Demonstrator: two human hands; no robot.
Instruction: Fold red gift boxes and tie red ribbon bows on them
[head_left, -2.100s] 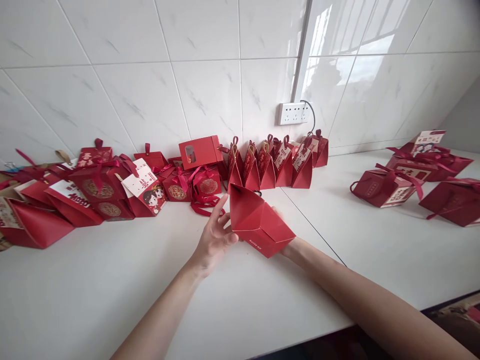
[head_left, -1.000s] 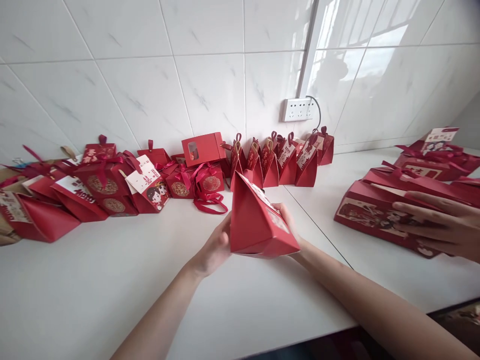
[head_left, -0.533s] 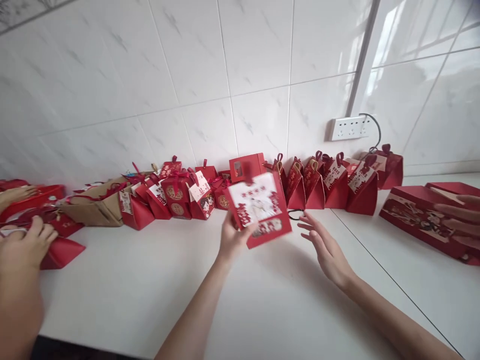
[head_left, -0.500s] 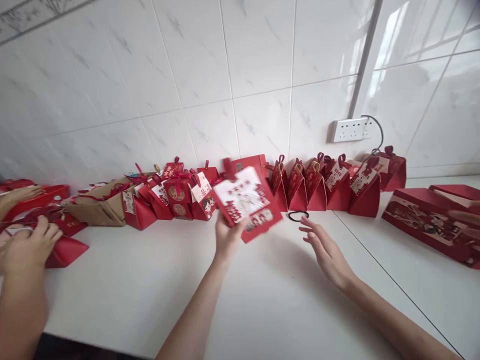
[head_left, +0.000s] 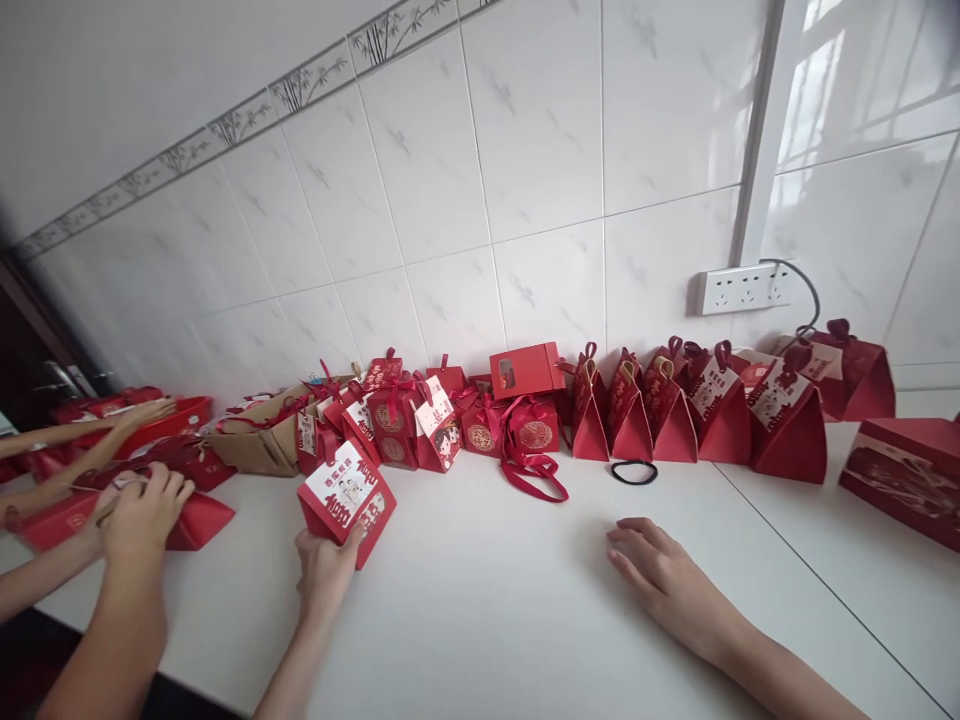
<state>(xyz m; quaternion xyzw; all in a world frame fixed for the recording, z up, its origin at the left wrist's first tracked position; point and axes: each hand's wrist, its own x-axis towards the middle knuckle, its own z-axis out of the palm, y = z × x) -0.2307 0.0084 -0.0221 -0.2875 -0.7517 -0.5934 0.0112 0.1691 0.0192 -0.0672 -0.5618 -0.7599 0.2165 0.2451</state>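
My left hand (head_left: 324, 562) grips a red gift box with a white printed label (head_left: 347, 497), holding it low over the white counter (head_left: 480, 610) left of centre, close to the row of boxes by the wall. My right hand (head_left: 664, 580) lies flat on the counter with its fingers stretched out and holds nothing. A black hair tie (head_left: 634, 472) lies just beyond it.
A long row of red gift boxes and ribbon-topped pouches (head_left: 679, 410) lines the tiled wall. A loose red ribbon (head_left: 534, 475) trails forward. Other people's hands (head_left: 142, 510) handle red boxes at the far left. A flat red box (head_left: 904, 480) lies at right. A socket strip (head_left: 742, 288) hangs above.
My left hand has carried the labelled box down and to the left. My right hand, off the box since half a second ago, has dropped flat onto the counter. The view has swung left.
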